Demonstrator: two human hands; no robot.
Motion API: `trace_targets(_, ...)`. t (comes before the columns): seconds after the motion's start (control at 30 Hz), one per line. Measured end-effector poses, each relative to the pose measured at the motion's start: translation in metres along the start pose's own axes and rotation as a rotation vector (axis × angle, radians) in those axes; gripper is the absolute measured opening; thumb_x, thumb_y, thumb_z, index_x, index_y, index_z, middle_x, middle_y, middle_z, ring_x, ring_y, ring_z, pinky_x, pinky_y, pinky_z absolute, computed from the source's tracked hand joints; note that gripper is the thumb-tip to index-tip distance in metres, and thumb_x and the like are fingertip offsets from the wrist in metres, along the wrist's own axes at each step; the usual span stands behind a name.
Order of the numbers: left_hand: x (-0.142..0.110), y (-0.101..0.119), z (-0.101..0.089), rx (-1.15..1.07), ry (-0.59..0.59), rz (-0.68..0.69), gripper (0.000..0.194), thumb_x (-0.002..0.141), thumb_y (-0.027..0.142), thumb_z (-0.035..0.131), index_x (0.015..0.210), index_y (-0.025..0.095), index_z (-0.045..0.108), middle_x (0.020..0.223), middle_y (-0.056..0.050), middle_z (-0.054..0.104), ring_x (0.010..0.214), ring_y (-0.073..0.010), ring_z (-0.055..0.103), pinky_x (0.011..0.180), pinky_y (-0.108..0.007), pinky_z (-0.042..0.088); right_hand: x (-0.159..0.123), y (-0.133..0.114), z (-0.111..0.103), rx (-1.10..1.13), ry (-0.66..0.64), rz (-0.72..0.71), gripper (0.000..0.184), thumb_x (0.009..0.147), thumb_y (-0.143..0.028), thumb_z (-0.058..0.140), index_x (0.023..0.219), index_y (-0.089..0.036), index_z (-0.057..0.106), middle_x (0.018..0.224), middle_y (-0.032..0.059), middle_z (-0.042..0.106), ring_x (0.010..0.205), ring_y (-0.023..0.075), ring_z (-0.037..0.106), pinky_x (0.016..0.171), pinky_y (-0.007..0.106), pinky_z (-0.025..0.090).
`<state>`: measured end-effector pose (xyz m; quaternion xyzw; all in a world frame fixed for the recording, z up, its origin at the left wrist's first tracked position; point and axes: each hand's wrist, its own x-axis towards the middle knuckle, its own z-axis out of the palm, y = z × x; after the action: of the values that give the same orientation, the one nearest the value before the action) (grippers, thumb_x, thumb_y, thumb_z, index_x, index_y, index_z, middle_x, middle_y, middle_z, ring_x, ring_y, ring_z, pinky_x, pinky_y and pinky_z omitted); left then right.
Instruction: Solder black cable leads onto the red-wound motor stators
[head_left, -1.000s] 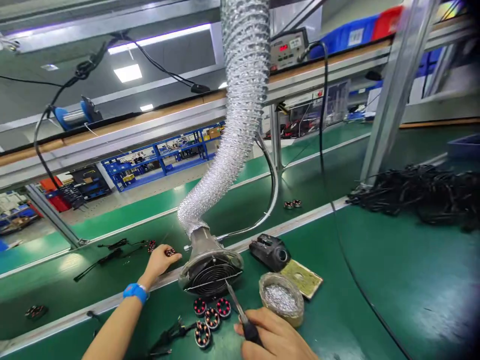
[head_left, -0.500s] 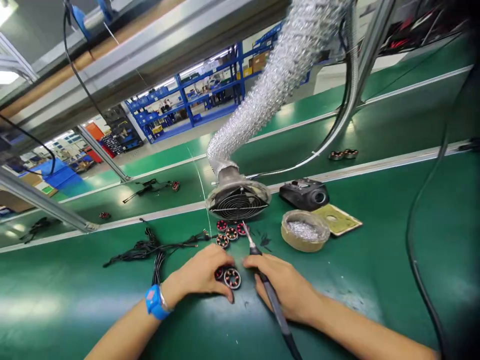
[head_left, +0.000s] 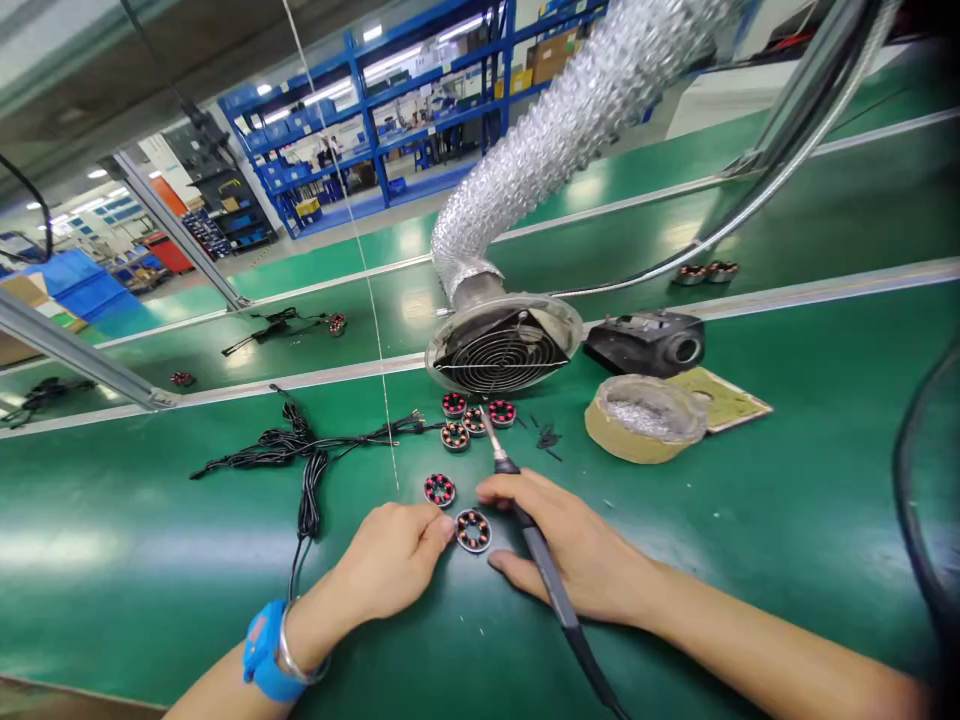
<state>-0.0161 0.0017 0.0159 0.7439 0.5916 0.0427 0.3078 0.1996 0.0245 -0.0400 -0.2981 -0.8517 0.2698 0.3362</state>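
Note:
My left hand [head_left: 397, 560], a blue band on its wrist, is closed, with thumb and finger at the left edge of a ring-shaped motor stator [head_left: 484, 541] with copper coils. The stator lies flat on the green bench. Just behind it rests another stator [head_left: 448, 497] with red coils, apart from my fingers. My right hand [head_left: 577, 550] grips a soldering iron [head_left: 546, 568] like a pen, thumb lowered beside the copper stator. The iron's metal tip points away from me, close to several grouped stators [head_left: 454, 437].
A fume extractor hood [head_left: 502, 350] on a silver duct [head_left: 525, 165] hangs behind the stators. To the right are a tub [head_left: 630, 440] of shiny shavings, a yellow sponge tray [head_left: 727, 402] and a black holder [head_left: 649, 343]. Bundled black cables [head_left: 311, 490] lie left.
My left hand has drawn back left from over the two stators, uncovering the red one, which now lies farther from the copper one. The view has tilted down. The right hand keeps the iron.

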Motion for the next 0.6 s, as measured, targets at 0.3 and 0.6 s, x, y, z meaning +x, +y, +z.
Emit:
trace_targets(0.3, 0.002, 0.004, -0.001, -0.126, -0.121, -0.076, 0.022, 0.08, 0.041, 0.066, 0.087, 0.021, 0.066, 0.051, 0.009, 0.032, 0.049, -0.0111, 0.032, 0.048, -0.024, 0.02, 0.001, -0.008, 0.005, -0.034, -0.056, -0.007, 0.055, 0.068, -0.019, 0.082, 0.114, -0.019, 0.052, 0.09, 0.0043, 0.061, 0.078, 0.0202, 0.051, 0.064, 0.029, 0.044)
trace_targets(0.6, 0.005, 0.0, -0.003, -0.194, -0.25, -0.107, 0.014, 0.08, 0.034, 0.065, 0.079, 0.019, 0.063, 0.053, 0.009, 0.033, 0.05, -0.0101, 0.029, 0.047, -0.025, 0.018, -0.002, -0.007, 0.006, 0.032, -0.078, -0.05, 0.039, 0.076, -0.007, 0.059, 0.113, -0.019, 0.053, 0.087, 0.0039, 0.06, 0.077, 0.0197, 0.049, 0.065, 0.03, 0.042)
